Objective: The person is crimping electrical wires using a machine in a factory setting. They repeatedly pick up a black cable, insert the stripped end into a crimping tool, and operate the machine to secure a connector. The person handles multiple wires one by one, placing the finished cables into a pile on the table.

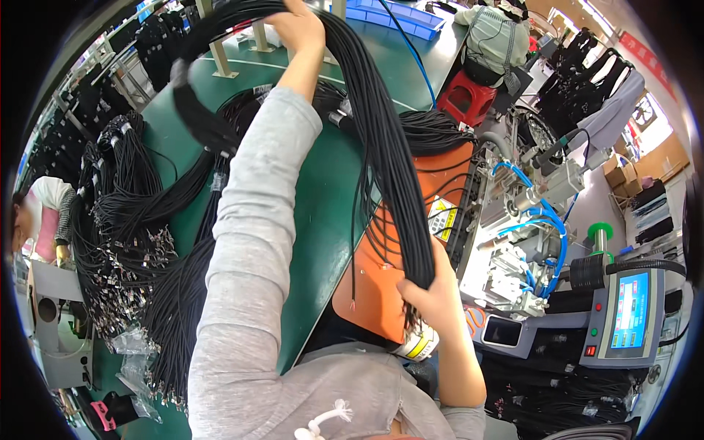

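Note:
A long thick bundle of black cables [381, 125] arches from the far left over the green table and down to the right. My left hand [299, 31], on a raised arm in a grey sleeve, is closed around the top of the arch; some of its fingers are cut off by the upper edge. Lower down, my right hand [434, 293] grips the same bundle close to its end, where loose wire tips stick out below the fist. One single cable hangs apart over an orange board [367, 293]. The bundle's far end at the left is blurred.
More black cable bundles [194, 271] with metal tips cover the green table [323, 213] at left. At right stands a machine with blue air tubes [546, 220] and a control screen [628, 312]. Behind are a blue tray [396, 18], a red stool [467, 99] and other people.

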`<act>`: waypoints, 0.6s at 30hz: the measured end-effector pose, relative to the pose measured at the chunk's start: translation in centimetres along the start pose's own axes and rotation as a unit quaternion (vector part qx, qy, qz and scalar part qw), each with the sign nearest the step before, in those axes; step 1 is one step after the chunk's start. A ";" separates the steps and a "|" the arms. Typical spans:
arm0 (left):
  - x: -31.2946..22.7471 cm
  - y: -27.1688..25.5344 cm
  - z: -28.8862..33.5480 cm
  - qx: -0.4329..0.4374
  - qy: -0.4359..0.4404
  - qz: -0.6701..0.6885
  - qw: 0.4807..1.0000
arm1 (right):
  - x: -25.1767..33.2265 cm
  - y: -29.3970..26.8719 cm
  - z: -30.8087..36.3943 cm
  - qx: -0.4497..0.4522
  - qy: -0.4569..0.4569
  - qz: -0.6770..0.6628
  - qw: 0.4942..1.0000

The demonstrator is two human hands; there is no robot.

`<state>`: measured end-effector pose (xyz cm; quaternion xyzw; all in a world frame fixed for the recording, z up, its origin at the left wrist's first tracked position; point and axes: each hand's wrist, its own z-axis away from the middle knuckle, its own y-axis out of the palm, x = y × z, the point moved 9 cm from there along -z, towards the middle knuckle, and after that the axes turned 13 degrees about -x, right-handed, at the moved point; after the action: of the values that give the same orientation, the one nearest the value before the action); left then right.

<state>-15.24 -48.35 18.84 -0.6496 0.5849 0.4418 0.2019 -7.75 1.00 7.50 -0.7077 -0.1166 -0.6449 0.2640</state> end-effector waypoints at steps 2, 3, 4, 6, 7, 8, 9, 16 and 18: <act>7.2 1.8 3.9 0.276 0.012 -0.163 0.947 | -1.2 1.4 -1.4 0.000 -0.038 0.051 0.998; 6.9 1.6 8.2 0.334 0.026 -0.254 0.907 | -5.2 1.8 -1.3 0.010 0.141 -0.101 0.985; 6.0 0.7 11.3 0.388 0.059 -0.341 0.854 | -7.9 1.5 -1.5 0.000 0.194 -0.147 0.970; 6.5 -3.9 10.6 0.346 0.151 -0.315 0.871 | -9.3 1.2 -0.8 -0.007 0.228 -0.195 0.954; 6.8 -6.6 10.5 0.337 0.176 -0.262 0.887 | -9.0 0.8 -0.6 -0.014 0.216 -0.196 0.956; 8.0 -9.7 10.7 0.349 0.117 -0.216 0.904 | -8.7 0.8 -0.5 -0.008 0.201 -0.216 0.955; 8.9 -11.2 13.1 0.450 0.020 -0.273 0.850 | -8.7 0.5 -0.4 -0.012 0.196 -0.221 0.955; -5.2 -21.4 26.6 0.550 0.033 -0.140 0.823 | -7.5 0.9 0.6 0.013 0.283 -0.377 0.882; -7.0 -22.7 29.7 0.602 0.086 -0.171 0.775 | -7.8 1.0 0.6 0.006 0.270 -0.397 0.877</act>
<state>-3.46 -15.87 3.05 -0.5198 0.6259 -0.1003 0.5727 -7.84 1.85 -0.38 -0.3991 -0.3160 -0.8607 0.0116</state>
